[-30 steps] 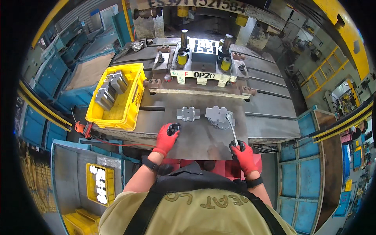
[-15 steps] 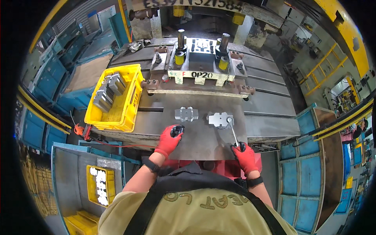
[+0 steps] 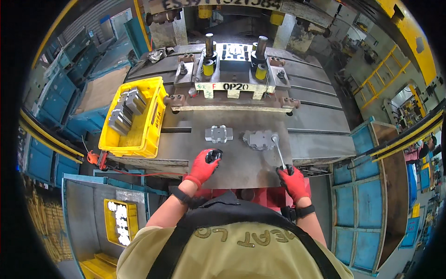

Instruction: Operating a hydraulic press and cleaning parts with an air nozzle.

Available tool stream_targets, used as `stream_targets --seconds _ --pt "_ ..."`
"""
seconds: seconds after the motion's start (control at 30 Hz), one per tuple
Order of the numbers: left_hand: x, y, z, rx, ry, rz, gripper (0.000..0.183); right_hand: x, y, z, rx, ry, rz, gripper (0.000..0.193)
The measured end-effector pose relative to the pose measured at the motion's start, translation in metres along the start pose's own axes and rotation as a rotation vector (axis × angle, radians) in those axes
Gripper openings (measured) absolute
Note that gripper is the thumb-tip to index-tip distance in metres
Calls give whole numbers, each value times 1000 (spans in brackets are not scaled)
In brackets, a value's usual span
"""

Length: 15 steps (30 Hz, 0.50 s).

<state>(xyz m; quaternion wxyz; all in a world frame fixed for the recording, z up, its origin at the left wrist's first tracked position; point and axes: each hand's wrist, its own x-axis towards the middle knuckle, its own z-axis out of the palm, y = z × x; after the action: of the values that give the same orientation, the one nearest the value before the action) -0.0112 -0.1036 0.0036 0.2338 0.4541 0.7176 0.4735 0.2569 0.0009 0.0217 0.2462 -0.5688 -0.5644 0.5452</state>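
Note:
My right hand (image 3: 293,182), in a red glove with dark fingertips, is closed around the lower end of a silver wrench-like tool (image 3: 280,153). The tool's round head rests at or just above the right edge of a flat grey metal part (image 3: 260,140) with notched edges. My left hand (image 3: 204,166), gloved the same way, is closed above the front of the steel plate (image 3: 237,165). What its curled fingers hold, if anything, cannot be made out. A second, smaller metal part (image 3: 219,134) lies on the plate beyond my left hand.
A yellow crate (image 3: 155,135) with stacked metal blocks stands to the left. Behind the plate is a die set (image 3: 234,87) with upright posts on a slotted press bed (image 3: 320,111). A yellow bin of bright parts (image 3: 134,218) sits lower left; a blue cart (image 3: 346,202) is at right.
The tool's head has moved slightly right and away from me over the right metal part. That part now looks dull grey instead of bright. The left hand stays closed in nearly the same place.

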Motion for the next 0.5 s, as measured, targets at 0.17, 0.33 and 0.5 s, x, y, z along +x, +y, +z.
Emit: stream_targets --seconds 0.17,0.33,0.5 --pt "-2 0 1 35 -3 7 27 -12 -10 4 -106 79 -52 21" --pt "0 -4 1 36 -9 -7 27 -21 -29 4 52 59 -12 18" --pt "-3 -2 -3 23 22 27 27 -17 -39 4 160 3 16 16"
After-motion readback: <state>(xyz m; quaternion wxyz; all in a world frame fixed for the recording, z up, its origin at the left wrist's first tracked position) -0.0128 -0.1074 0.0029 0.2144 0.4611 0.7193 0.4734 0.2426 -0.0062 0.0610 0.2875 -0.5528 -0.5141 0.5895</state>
